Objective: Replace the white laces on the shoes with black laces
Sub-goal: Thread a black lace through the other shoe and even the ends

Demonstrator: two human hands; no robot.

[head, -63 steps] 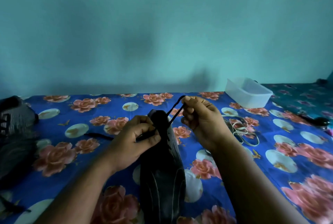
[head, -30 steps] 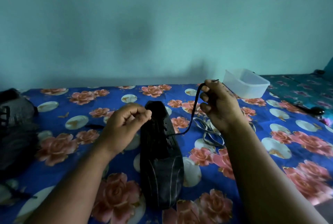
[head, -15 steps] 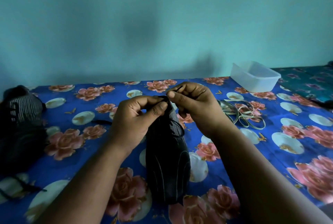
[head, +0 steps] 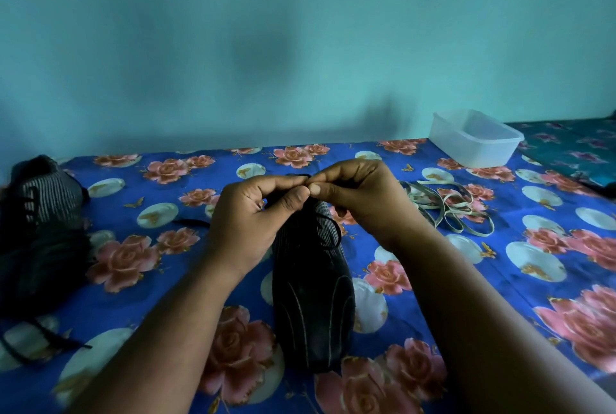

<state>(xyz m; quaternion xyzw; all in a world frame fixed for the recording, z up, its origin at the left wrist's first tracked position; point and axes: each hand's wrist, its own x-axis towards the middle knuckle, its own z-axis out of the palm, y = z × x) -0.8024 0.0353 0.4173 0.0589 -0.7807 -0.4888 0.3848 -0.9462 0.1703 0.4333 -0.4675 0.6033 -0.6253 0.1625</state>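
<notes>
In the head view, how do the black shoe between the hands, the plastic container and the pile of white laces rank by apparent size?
1. black shoe, nearest the camera, which enlarges it
2. plastic container and white laces: look alike, unranked

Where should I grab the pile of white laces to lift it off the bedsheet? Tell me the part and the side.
Pinch the white laces at the flat loops lying at the pile's near right edge, coming from above and the right. Those loops splay open on the bedsheet, while the pile's left side lies close to the right hand.

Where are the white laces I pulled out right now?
In the head view the white laces lie in a loose heap on the floral cloth, right of the black shoe and the right hand, in front of the plastic container.
</notes>
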